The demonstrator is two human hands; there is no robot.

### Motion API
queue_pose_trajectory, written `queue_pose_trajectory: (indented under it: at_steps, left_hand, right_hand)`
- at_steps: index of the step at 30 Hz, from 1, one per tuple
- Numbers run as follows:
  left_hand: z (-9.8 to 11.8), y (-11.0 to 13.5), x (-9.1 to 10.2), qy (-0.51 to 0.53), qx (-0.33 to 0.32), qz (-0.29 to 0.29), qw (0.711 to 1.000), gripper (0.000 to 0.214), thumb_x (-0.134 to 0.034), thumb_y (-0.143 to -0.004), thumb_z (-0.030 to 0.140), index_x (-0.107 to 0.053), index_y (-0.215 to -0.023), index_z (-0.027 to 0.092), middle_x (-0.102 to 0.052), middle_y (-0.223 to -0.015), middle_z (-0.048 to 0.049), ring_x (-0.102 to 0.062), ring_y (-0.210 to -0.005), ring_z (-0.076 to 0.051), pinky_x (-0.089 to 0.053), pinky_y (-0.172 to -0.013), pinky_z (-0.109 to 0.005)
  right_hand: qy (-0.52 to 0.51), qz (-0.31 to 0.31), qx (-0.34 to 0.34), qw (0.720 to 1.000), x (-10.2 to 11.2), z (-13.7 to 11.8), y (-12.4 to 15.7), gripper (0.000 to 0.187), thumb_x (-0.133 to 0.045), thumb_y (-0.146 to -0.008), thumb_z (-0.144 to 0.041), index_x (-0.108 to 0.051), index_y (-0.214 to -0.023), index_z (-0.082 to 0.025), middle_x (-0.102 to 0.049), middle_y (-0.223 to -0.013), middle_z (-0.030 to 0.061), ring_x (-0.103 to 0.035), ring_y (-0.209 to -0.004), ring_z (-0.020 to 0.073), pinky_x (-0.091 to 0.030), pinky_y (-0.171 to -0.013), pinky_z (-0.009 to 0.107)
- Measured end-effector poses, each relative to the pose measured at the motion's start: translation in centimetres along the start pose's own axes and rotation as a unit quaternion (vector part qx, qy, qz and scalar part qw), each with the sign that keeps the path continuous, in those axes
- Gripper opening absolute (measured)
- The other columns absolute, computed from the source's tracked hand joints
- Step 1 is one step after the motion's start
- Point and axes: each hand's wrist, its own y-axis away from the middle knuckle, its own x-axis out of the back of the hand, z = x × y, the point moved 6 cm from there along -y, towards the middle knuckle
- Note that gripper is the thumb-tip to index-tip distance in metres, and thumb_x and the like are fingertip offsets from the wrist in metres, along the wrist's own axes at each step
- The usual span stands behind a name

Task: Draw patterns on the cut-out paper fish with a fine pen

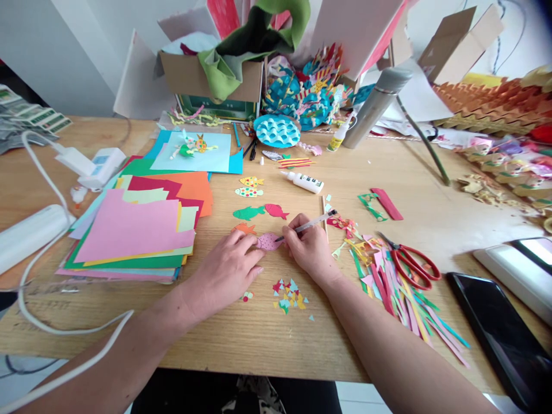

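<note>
Pink paper fish (269, 241) w/ dark dots, flat on the counter (259, 339), center-front, right btwn both hands. Pinned at its left end by fingertips of the left hand (228, 270): palm down, fingers loosely spread, pressing not gripping. Pen (308, 224) pinched in the right hand (308, 250), normal writing grip, tip touching the fish's right side, back end slanting up and to the right.

Just behind the fish: orange cutout (245, 228), partly hidden by the left fingers, so can't tell the shape. A bit farther back, green fish (249, 213) and red fish (276, 211) side by side. Behind those, pale green spotted fish (249, 192) and yellow spotted fish (251, 181), close together. White glue bottle (305, 182) on its side, just right of them.

Toward the near edge, btwn the forearms: small scatter of confetti bits (288, 294), mixed colors.

Left of all that: big stack of colored paper sheets (142, 230), pink on top. Right side: heap of cut paper strips (388, 282) w/ red-handled scissors (411, 263) lying on it. Far right, black tablet (500, 333) near the counter edge. At the back: blue wave disc (276, 131), cardboard box (207, 77) w/ green fabric spilling out, plus lots more paper craft stuff.
</note>
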Motion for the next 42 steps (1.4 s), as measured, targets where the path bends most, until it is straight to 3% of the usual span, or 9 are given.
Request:
queue_pose_trajectory:
  at_steps: [42]
  left_hand:
    - [0.04, 0.09, 0.13, -0.002, -0.003, 0.002, 1.000, 0.023, -0.061, -0.092, 0.019, -0.069, -0.114, 0.017, -0.063, -0.114, -0.0094, -0.052, -0.109, -0.027, -0.050, -0.097, -0.047]
  right_hand:
    - [0.022, 0.001, 0.000, 1.000, 0.19, 0.05, 0.03, 0.015, -0.050, -0.078, -0.024, -0.044, -0.064, -0.024, -0.049, -0.046, -0.0041, -0.045, -0.043, 0.0129, -0.030, -0.046, 0.025]
